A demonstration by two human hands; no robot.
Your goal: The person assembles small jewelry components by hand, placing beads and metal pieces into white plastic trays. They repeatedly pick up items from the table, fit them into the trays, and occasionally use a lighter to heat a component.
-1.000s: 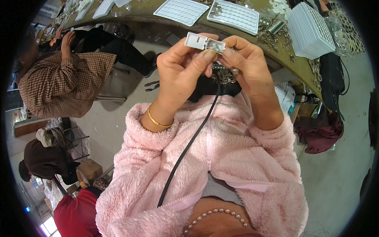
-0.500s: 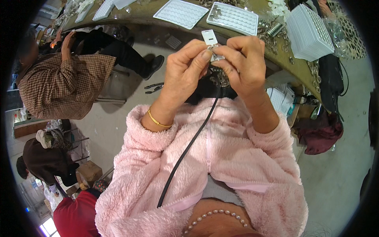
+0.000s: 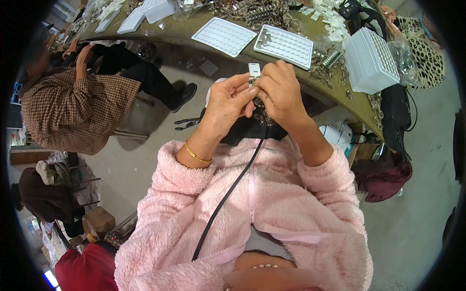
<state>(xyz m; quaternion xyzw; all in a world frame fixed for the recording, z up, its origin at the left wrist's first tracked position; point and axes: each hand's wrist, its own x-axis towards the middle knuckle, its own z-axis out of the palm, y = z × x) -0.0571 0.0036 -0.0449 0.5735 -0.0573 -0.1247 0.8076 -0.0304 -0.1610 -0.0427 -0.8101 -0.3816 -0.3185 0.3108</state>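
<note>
In front of my chest, both hands meet around a small white card (image 3: 254, 68) with a dark slot, its upper part standing above the fingers. My left hand (image 3: 227, 101) pinches the card's lower part between thumb and fingers. Pressed against the same spot, the bent fingers of my right hand (image 3: 279, 92) close on a tiny shiny metal piece at the card, mostly hidden by the fingertips. Just below my right hand, a bunch of metal chain pieces (image 3: 262, 116) lies near my lap. A black cable (image 3: 228, 189) runs down over my pink fleece jacket.
Beyond my hands, a green-covered table (image 3: 182, 36) bears white dimpled trays (image 3: 224, 36), another tray (image 3: 283, 46) holding metal bits, a tall tray stack (image 3: 371, 60) and piled chains (image 3: 252, 13). At left sits a person in a checked jacket (image 3: 82, 106). A maroon cloth (image 3: 383, 177) hangs at right.
The hands and card sit slightly lower in the view, as the whole scene has shifted. My fingers have regripped, with the right hand now more upright and its fingers closer together at the card.
</note>
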